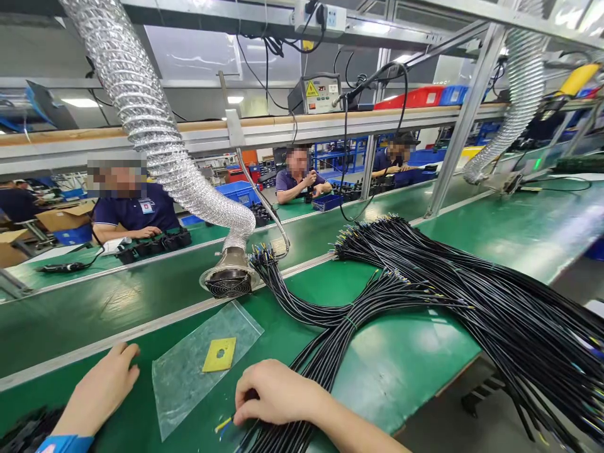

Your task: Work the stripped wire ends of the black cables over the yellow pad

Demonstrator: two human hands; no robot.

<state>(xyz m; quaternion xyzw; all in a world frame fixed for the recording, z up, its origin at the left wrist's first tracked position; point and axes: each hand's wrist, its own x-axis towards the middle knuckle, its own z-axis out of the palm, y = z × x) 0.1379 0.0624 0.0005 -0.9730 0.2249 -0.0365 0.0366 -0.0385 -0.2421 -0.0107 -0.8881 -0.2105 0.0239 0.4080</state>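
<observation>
My left hand (104, 385) hovers over the green bench at the lower left, fingers loosely bent and apart, holding nothing. My right hand (278, 393) is curled above a bundle of black cables (330, 352). Yellow and blue wire ends (223, 426) stick out by its thumb, apparently from a cable pinched in the fingers; the grip itself is partly hidden. Between my hands lies a clear plastic bag (182, 384), with a yellow square piece (219, 354) with a round hole on or inside it; I cannot tell which.
A fume duct (189, 170) ends in a fan hood (229, 277) behind the bag. A large heap of black cables (472, 283) overhangs the bench's right edge. Dark parts (31, 428) lie at the lower left. Several people work across the line, including one person (136, 214) at left.
</observation>
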